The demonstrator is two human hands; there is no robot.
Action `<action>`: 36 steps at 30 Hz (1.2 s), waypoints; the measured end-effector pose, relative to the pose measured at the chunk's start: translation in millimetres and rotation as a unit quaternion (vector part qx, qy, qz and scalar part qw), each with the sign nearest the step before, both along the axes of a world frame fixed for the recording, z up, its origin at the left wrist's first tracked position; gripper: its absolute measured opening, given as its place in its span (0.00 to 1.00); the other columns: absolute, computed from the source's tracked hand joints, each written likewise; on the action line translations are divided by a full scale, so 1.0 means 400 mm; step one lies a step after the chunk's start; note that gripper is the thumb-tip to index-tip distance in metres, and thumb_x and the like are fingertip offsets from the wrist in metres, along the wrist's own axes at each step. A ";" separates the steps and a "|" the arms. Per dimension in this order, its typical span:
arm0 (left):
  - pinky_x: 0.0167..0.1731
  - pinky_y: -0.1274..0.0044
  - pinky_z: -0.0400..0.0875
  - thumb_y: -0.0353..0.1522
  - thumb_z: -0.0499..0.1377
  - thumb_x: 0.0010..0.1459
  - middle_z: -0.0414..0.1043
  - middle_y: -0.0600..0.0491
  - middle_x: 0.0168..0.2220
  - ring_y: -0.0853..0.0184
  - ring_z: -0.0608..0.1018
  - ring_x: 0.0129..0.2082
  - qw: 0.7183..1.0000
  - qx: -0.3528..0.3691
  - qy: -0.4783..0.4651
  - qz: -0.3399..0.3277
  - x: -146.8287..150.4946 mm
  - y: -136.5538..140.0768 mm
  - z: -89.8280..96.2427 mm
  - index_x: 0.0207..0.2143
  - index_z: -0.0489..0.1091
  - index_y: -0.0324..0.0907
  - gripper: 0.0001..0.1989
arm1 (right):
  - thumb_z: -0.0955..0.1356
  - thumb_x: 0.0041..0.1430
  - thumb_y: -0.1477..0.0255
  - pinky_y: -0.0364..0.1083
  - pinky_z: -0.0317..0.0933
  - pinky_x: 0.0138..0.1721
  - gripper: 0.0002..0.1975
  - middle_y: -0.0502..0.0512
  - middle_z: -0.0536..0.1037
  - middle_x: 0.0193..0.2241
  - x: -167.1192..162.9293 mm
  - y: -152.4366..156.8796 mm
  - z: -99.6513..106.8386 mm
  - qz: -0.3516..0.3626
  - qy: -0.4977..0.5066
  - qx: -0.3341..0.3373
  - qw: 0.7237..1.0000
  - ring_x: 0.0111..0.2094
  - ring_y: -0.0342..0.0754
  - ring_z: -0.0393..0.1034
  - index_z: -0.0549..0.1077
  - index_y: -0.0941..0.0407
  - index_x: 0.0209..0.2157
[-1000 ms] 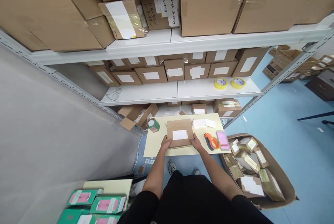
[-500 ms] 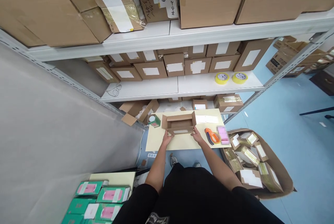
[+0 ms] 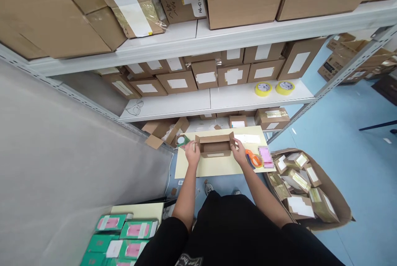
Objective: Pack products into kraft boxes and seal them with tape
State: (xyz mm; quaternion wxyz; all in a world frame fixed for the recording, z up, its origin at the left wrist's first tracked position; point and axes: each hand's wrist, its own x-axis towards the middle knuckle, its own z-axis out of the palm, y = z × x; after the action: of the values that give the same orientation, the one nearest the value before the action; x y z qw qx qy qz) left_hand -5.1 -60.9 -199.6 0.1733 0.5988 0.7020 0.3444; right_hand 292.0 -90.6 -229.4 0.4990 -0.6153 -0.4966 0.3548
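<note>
From my remote seat, I see the counter below mid-frame, carrying the open carton. I judge it light and stiff but creasable, best held by its end walls. The right hand's grip pinches its right end; the left hand's grip I can't tell.

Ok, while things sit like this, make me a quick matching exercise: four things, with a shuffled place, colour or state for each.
Things
1. Carton
2. Tape rolls
3. Dispenser
4. Pink pack

Matches
A. On a white shelf
B. At the right edge of the table
C. Open-topped, between left hand and right hand
D. Mostly orange

Pairs: 1-C, 2-A, 3-D, 4-B
</note>
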 end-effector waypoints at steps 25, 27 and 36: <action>0.59 0.67 0.71 0.43 0.74 0.54 0.28 0.48 0.80 0.52 0.60 0.74 0.937 -0.313 0.092 -0.122 0.051 -0.011 -0.147 0.48 0.77 0.44 0.23 | 0.70 0.57 0.73 0.64 0.46 0.70 0.52 0.56 0.40 0.78 -0.117 0.237 -0.036 0.207 -0.503 -0.187 0.818 0.76 0.66 0.37 0.41 0.46 0.77; 0.60 0.67 0.71 0.42 0.73 0.55 0.28 0.47 0.79 0.53 0.58 0.75 0.938 -0.312 0.089 -0.118 0.060 -0.012 -0.152 0.47 0.76 0.45 0.20 | 0.68 0.60 0.72 0.65 0.46 0.69 0.49 0.60 0.46 0.77 -0.142 0.254 -0.035 0.179 -0.527 -0.150 0.817 0.76 0.66 0.38 0.42 0.47 0.77; 0.63 0.63 0.68 0.41 0.70 0.60 0.30 0.46 0.79 0.49 0.62 0.72 0.937 -0.309 0.088 -0.140 0.010 -0.033 -0.145 0.46 0.76 0.44 0.16 | 0.65 0.64 0.71 0.61 0.54 0.64 0.39 0.66 0.57 0.72 -0.227 0.265 -0.019 0.090 -0.563 -0.085 0.817 0.72 0.67 0.48 0.54 0.49 0.75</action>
State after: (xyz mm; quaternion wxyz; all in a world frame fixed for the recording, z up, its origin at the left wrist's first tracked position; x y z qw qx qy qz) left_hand -1.1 -73.9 -257.5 0.3335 0.6357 0.6955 0.0293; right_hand 201.3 15.4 -237.0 0.0442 -0.6999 -0.7122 0.0306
